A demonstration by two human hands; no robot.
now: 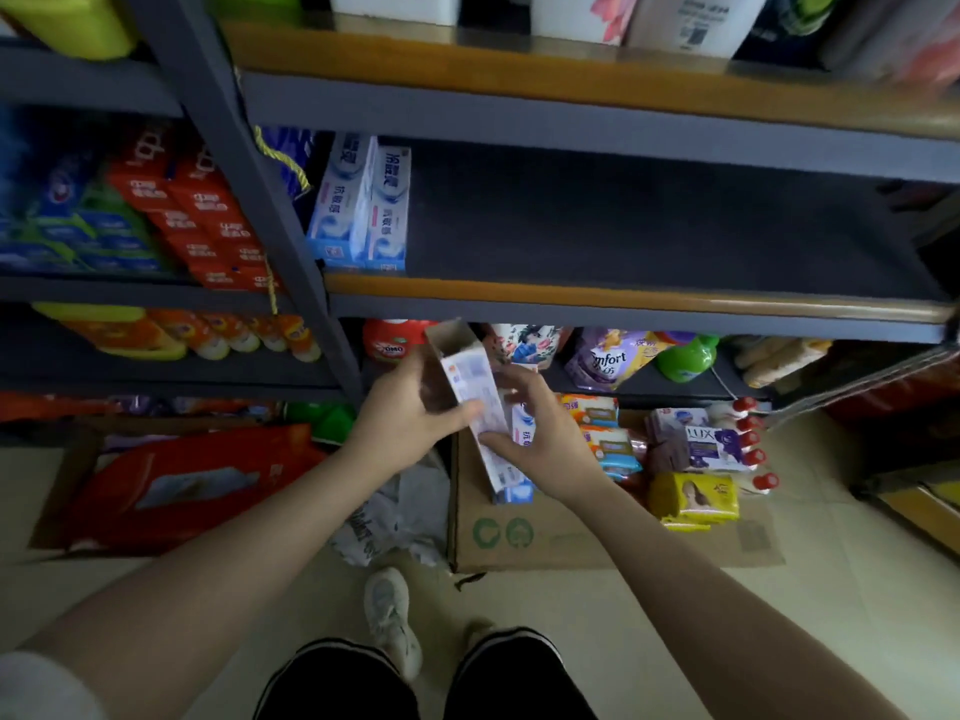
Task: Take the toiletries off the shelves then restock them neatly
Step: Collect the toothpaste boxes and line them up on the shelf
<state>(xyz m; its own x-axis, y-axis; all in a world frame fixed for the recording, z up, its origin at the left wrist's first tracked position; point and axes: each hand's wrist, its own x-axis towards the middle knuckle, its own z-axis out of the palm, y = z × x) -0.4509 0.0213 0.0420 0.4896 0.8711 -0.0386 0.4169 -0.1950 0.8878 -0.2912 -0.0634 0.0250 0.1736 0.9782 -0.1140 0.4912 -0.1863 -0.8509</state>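
Both hands grip the same toothpaste box [480, 402], held up in front of the lower shelves: the left hand [410, 413] wraps the upper part with its thumb across the printed face, and the right hand [535, 428] curls round the lower part. A second box seems to sit behind the first inside the right hand, though blur makes this hard to tell.

Seen from the head camera, the middle shelf [623, 298] is nearly bare. Only two toothpaste boxes [358, 205] stand upright at its far left, against the post. Below the hands, a cardboard carton [519, 532] on the floor carries soap bars [696, 439] and small packs [605, 433], apparently waiting their turn.

The step in hand looks like restocking the toothpaste. To do it well, turn the box so its front faces out as the standing pair does, lift it to the middle shelf and set it upright just right of them, edges flush and touching. Keep one hand near the standing boxes, since a nudge could topple them. The tall, narrow box will want a flat, square landing.
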